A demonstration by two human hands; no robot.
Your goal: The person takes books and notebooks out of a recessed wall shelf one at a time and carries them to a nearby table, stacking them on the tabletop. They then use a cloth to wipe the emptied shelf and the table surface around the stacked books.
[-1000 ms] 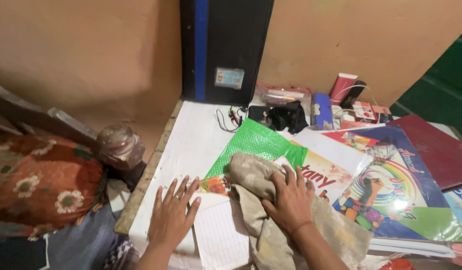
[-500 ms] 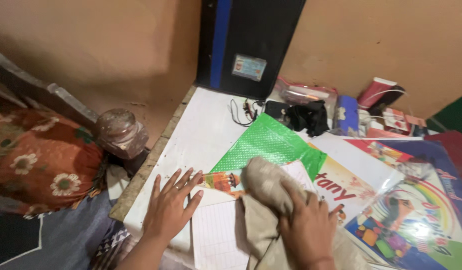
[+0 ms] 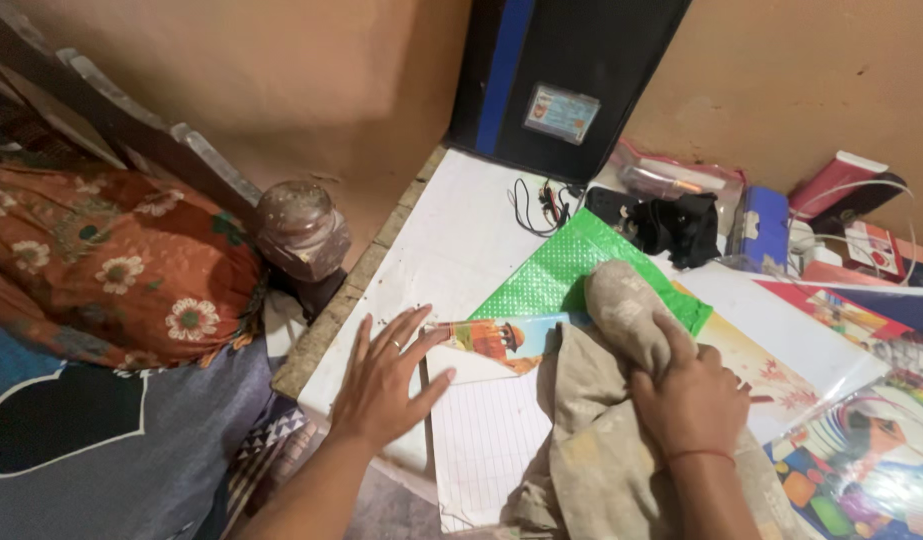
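Presently my right hand [image 3: 691, 400] is closed over the cloth [image 3: 621, 310], bunching it on the green folder [image 3: 566, 270]. The cloth's long axis runs from that bunch back toward me, trailing over the ruled sheet [image 3: 486, 445]. My left hand [image 3: 386, 380] lies flat and open on the table [image 3: 451, 240], holding nothing, fingertips apparently just touching the booklet [image 3: 496, 338]. The right is nearer the cloth.

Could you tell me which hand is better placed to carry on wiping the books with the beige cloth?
The right hand: it already grips the crumpled beige cloth on the shiny green book cover. The left hand lies flat on the white tabletop.
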